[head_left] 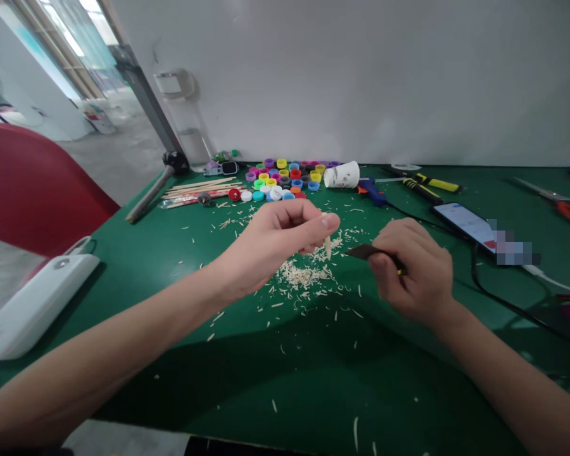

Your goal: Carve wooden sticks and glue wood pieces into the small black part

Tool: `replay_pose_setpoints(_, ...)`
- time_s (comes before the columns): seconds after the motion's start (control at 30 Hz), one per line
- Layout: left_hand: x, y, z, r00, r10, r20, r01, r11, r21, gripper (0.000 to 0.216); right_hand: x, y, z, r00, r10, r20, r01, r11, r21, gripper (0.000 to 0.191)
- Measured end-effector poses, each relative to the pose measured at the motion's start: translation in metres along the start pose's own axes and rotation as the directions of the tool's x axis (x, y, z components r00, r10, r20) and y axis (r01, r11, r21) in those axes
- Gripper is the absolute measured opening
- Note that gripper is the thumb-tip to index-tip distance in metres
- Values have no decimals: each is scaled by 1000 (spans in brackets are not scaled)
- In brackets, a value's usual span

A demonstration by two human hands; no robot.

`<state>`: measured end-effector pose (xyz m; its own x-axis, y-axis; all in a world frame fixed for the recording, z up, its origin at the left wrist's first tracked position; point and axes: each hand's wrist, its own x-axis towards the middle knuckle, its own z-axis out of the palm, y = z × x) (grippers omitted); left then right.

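Between the thumb and fingers of my left hand [282,244] a short wooden stick [328,247] is pinched, its tapered end pointing down. My right hand [411,269] is wrapped round a utility knife [361,251]; its dark blade points left toward the stick, with a gap between them. Most of the knife's handle is hidden in the fist, though a bit of yellow shows. Beneath the hands lies a heap of pale wood shavings [304,275], with loose curls scattered across the green table [194,373].
Coloured bottle caps [285,180], wooden sticks [202,185] and a tipped paper cup [342,175] lie along the back. A hammer [154,187] and white power bank [42,304] are left. A glue gun [373,192], phone [465,225], cables and scissors [555,199] are right.
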<state>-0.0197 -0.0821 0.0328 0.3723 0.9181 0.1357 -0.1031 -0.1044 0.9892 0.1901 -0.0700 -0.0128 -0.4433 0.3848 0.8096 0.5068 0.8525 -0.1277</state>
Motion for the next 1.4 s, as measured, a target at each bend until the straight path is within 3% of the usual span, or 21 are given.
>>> replay_pose_setpoints(0.23, -1, -2, 1, 999, -21, 42, 22, 1000, -16, 25, 5, -6, 2, 998, 9, 62, -6, 999, -50, 17)
replay_pose_setpoints(0.53, -3, 1, 2, 999, -21, 38, 20, 1000, 22, 26, 6, -7, 3, 999, 3, 53, 0, 998, -63, 17)
replay_pose_setpoints(0.93, -3, -6, 3, 995, 14, 102, -9, 999, -52, 23, 4, -8, 0, 996, -29, 88, 25, 999, 45, 17)
replay_pose_setpoints(1.27, -7, -7, 6, 990, 19, 140, -15, 1000, -25, 21, 7, -9, -4, 981, -38, 188, 1, 982, 189, 18)
replay_pose_setpoints(1.4, -5, 2, 6, 991, 53, 121, -42, 995, -90, 24, -1, -12, 5, 924, -135, 358, 105, 989, 101, 23)
